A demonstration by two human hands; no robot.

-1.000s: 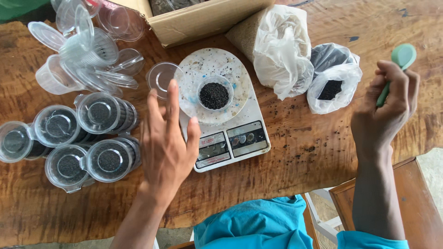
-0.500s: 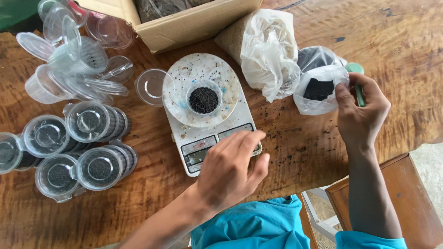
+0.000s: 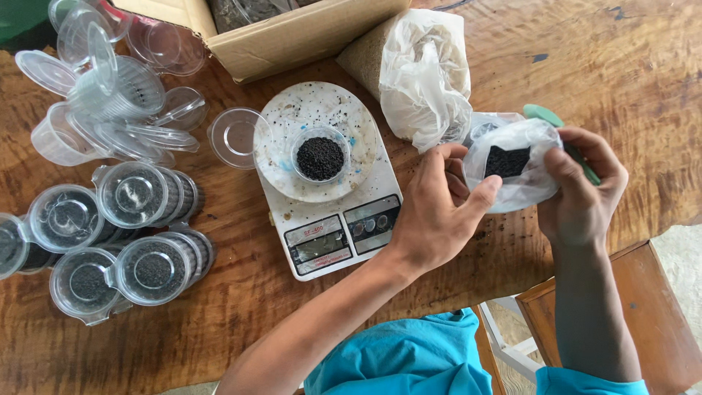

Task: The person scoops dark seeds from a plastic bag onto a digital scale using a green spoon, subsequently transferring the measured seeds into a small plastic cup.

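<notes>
Wooden table [image 3: 643,66] bears a white digital scale [image 3: 325,212], taken as reference. Behind it: open cardboard box [image 3: 292,36]. Right-rear of scale: large white sack [image 3: 424,73]. Left of scale: lidded cups of dark granules [image 3: 139,241], lying stacked. On the scale pan: small clear cup of black granules [image 3: 319,155]. Right of scale: small plastic bag of black granules [image 3: 512,164]. Left hand [image 3: 435,212], arm crossing before the scale, pinches the bag's near edge. Right hand [image 3: 585,190] curls around the bag's far side, gripping a green scoop [image 3: 542,114].

Bare wooden tabletop [image 3: 621,66] lies open right of the white tied bag [image 3: 428,73]. Left of the kitchen scale [image 3: 325,179], filled lidded cups [image 3: 139,227] and empty cups [image 3: 110,95] crowd passage; cardboard box [image 3: 292,33] blocks the rear.
</notes>
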